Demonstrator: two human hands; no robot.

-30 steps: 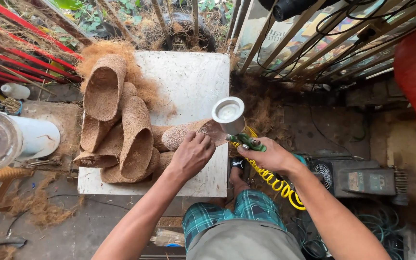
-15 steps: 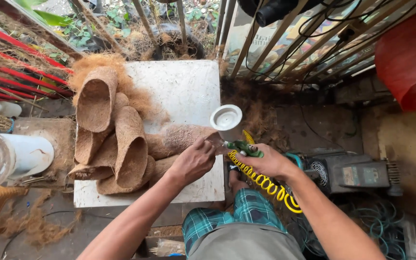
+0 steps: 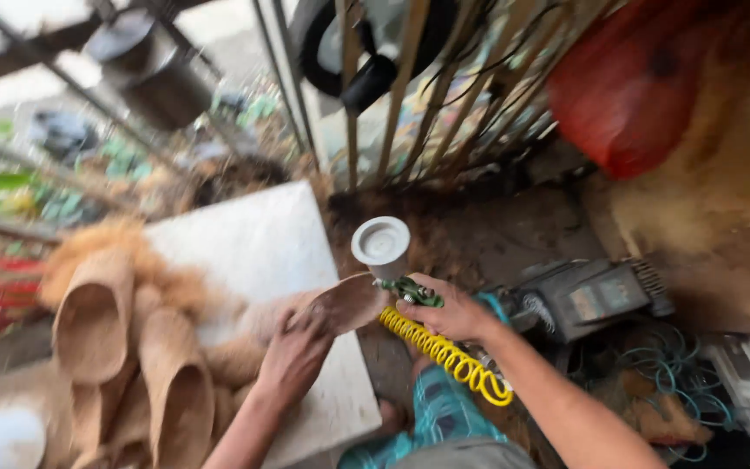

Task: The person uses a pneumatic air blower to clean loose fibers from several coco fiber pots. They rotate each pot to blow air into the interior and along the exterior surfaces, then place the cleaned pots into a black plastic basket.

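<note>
Both hands (image 3: 366, 334) meet at the white slab (image 3: 253, 252) right edge, railing near.

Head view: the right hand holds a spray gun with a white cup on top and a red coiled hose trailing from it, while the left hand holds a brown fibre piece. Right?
Not quite: the coiled hose is yellow, not red, as the head view shows. The right hand does hold the spray gun with its white cup, and the left hand holds the brown fibre piece.

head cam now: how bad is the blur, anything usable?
Head view: heavy motion smear, worst at the left over the coir shells; spray gun, right hand and left hand remain readable; flat daylight, no glare; top left washed out.
</note>
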